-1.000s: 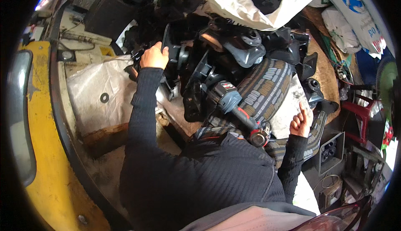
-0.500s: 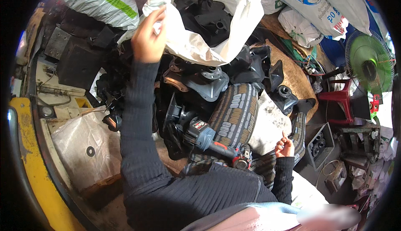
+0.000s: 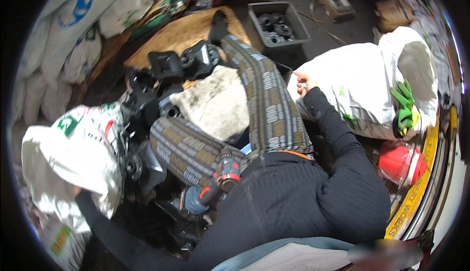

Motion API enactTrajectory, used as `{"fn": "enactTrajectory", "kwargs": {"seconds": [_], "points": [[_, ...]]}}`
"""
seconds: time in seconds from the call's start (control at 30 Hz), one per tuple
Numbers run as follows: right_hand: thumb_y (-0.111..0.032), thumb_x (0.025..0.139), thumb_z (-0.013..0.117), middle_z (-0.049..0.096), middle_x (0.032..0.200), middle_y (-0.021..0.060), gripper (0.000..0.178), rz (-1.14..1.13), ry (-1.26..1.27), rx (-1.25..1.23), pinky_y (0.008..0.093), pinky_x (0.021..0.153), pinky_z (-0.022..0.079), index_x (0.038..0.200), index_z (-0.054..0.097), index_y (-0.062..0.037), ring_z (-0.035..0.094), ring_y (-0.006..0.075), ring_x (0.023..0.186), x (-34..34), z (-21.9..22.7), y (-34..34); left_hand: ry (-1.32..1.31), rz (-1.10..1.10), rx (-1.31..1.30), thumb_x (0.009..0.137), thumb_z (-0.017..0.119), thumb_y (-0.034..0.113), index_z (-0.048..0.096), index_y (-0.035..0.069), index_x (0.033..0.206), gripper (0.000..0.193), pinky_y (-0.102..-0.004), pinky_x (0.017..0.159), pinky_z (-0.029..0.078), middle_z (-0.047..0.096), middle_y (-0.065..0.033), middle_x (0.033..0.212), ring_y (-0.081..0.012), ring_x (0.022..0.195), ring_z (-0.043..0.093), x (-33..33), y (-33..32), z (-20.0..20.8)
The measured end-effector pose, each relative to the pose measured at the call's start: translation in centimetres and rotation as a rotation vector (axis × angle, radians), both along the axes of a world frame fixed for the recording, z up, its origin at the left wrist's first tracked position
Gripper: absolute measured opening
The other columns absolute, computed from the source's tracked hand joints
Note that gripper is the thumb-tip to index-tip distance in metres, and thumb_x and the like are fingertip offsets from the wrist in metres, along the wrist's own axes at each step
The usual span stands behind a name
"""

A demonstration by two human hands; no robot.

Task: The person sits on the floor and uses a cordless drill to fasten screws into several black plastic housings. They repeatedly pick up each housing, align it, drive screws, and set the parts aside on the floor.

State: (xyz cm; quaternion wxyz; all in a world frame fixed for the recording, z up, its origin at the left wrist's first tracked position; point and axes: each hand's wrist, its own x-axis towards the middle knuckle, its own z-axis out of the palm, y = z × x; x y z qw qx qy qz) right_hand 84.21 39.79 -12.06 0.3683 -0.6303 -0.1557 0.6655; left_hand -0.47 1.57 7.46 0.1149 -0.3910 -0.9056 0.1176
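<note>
My left hand (image 3: 77, 190) reaches into the mouth of a white sack (image 3: 46, 165) at the left. Only a sliver of the hand shows, so its fingers are hidden. My right hand (image 3: 305, 83) is closed, its fingers curled, beside the near corner of a big white sack (image 3: 350, 72) at the right. What those fingers hold, if anything, I cannot make out. A cordless power tool (image 3: 195, 200) with a blue-grey and red body lies against my lap. A stained white cloth (image 3: 215, 102) is spread between my legs, with black moulded parts (image 3: 196, 60) beyond it.
A grey bin (image 3: 279, 23) holds several dark round parts at the far side. Full white sacks (image 3: 73, 31) are piled at the far left. Green gloves (image 3: 404, 107) hang on the right sack, above a red container (image 3: 399, 160). Brown cardboard (image 3: 181, 31) lies on the floor.
The view has swung to the right, bringing the big right-hand sack in. My left hand, raised by the sack's rim before, is now mostly inside its mouth. My right hand has come beside the other sack.
</note>
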Motion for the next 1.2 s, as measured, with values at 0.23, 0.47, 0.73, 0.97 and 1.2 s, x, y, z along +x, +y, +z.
{"fn": "enactTrajectory", "kwargs": {"seconds": [0.23,0.47,0.73,0.97,1.2], "points": [[-0.023,0.088,0.057,0.071,0.083,0.0060,0.025,0.359,-0.785,0.365,0.0343,0.067,0.052,0.098,0.075,-0.0099,0.066,0.0192,0.073,6.3,-13.0,-1.8,-0.049,0.023,0.459,0.090,0.062,0.016,0.064,0.004,0.098,0.016,-0.0334,0.074,0.049,0.067,-0.0053,0.093,-0.0184,0.084,0.062,11.1,-1.8,5.5],[-0.034,0.085,0.058,0.069,0.097,0.0154,0.027,0.556,-1.151,0.300,0.0412,0.085,0.051,0.099,0.073,-0.0158,0.066,0.0333,0.093,-1.7,-12.7,2.5,-0.734,-0.080,0.782,0.091,0.064,0.017,0.064,0.004,0.093,0.014,-0.0289,0.071,0.048,0.066,-0.0029,0.088,-0.0137,0.079,0.060,30.9,9.7,2.9],[-0.026,0.084,0.061,0.068,0.088,0.0111,0.018,0.588,-1.307,0.836,0.0455,0.074,0.052,0.094,0.073,-0.0164,0.066,0.0320,0.083,-2.4,-6.9,17.3,-1.564,0.253,0.532,0.087,0.071,0.031,0.056,0.013,0.071,0.029,-0.0216,0.045,0.024,0.043,0.0101,0.058,-0.0026,0.047,0.032,40.6,19.2,-22.6],[-0.022,0.093,0.049,0.071,0.102,0.0149,0.029,1.371,-1.429,0.221,0.0435,0.075,0.055,0.098,0.073,-0.0062,0.069,0.0259,0.097,-8.4,-7.3,25.0,-0.642,-0.143,-0.301,0.085,0.064,0.028,0.063,0.004,0.089,0.024,-0.0473,0.071,0.051,0.065,-0.0192,0.084,-0.0399,0.080,0.064,46.3,19.7,-20.2],[-0.049,0.071,0.079,0.062,0.125,0.0091,0.062,1.378,-1.376,-0.206,0.0460,0.091,0.049,0.118,0.066,-0.0103,0.061,0.0287,0.114,-6.7,-14.1,28.7,-0.678,-0.204,-0.430,0.082,0.066,0.031,0.061,0.003,0.086,0.028,-0.0462,0.075,0.052,0.065,-0.0186,0.090,-0.0364,0.089,0.063,47.6,19.4,-19.3]]}}
